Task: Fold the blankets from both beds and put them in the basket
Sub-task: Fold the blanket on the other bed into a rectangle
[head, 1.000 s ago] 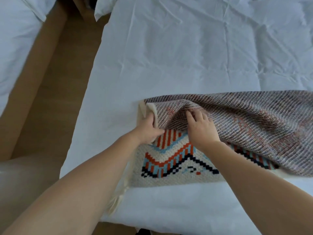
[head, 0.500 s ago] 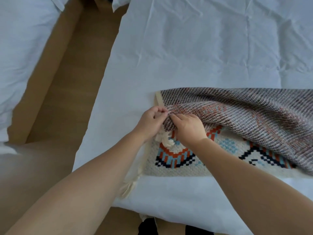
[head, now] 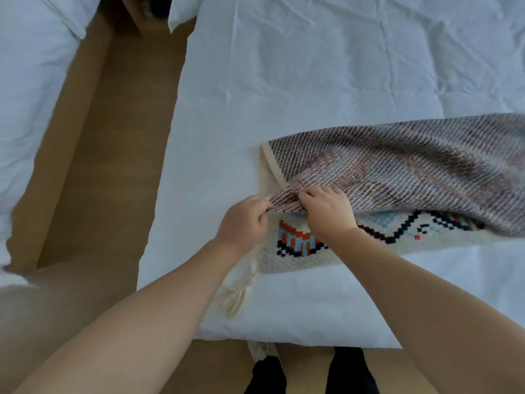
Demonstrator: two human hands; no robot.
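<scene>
Woven blanket (head: 397,166), lying across the near end of the right-hand bed (head: 312,81), partly doubled over so that its grey-brown reverse covers most of the patterned face. The left hand (head: 244,223) pinches the turned-over layer at its near corner; the right hand (head: 326,209), just beside it, grips the same layer with curled fingers. Below the hands a strip of the cream face shows, with an orange, blue and black zigzag. One cream tassel (head: 235,297) trails from the near-left corner onto the sheet. Progress, as judged: the first fold of this blanket is under way and its edges are not yet aligned. Further folds, the transfer to the basket, and any blanket belonging to the second bed (head: 28,95) remain. Count: two hands, one blanket, one tassel, two white-sheeted beds separated by a strip of brown floor (head: 93,166), and one pillow corner (head: 179,12) at the top. No basket is in view, and no blanket shows on the visible part of the second bed.
</scene>
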